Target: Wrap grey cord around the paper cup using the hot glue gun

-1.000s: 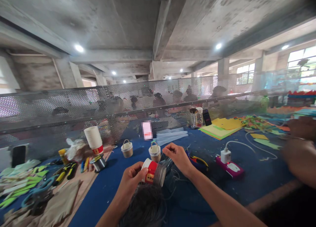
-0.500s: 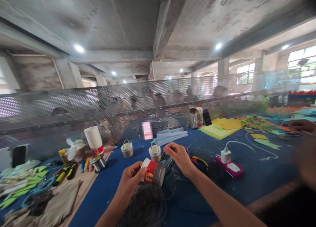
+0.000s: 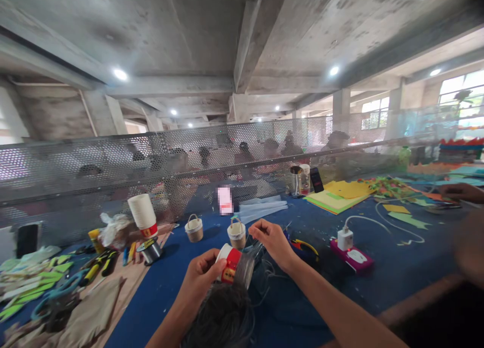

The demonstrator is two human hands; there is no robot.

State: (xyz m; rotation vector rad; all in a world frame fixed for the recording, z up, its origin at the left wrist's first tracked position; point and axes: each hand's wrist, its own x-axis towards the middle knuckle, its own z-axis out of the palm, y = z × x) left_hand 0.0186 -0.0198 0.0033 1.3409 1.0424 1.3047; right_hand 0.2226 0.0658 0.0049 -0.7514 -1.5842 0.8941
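My left hand [image 3: 199, 280] is closed around a red and white paper cup [image 3: 229, 267] lying on its side, partly wound with grey cord [image 3: 245, 269]. My right hand [image 3: 271, 239] is just right of it, fingers pinched on a thin strand of that cord. A loose bundle of grey cord [image 3: 223, 317] lies below the cup, near me. Two small wrapped baskets with handles, one [image 3: 236, 232] just beyond my hands and another [image 3: 194, 228] further left, stand on the blue table cover [image 3: 378, 282].
A stack of paper cups [image 3: 142, 216], a wire spool [image 3: 150, 249], pliers [image 3: 99, 263] and green cut-outs [image 3: 30, 282] lie at left. A charger on a pink device [image 3: 350, 251], yellow sheets [image 3: 342, 193] and another person's hand [image 3: 459, 191] are at right. A perforated metal screen [image 3: 113, 171] runs across behind.
My hands have barely shifted on the cup and cord. The other person's arm at the right edge has drawn back out of view, and their hand now rests further back on the table.
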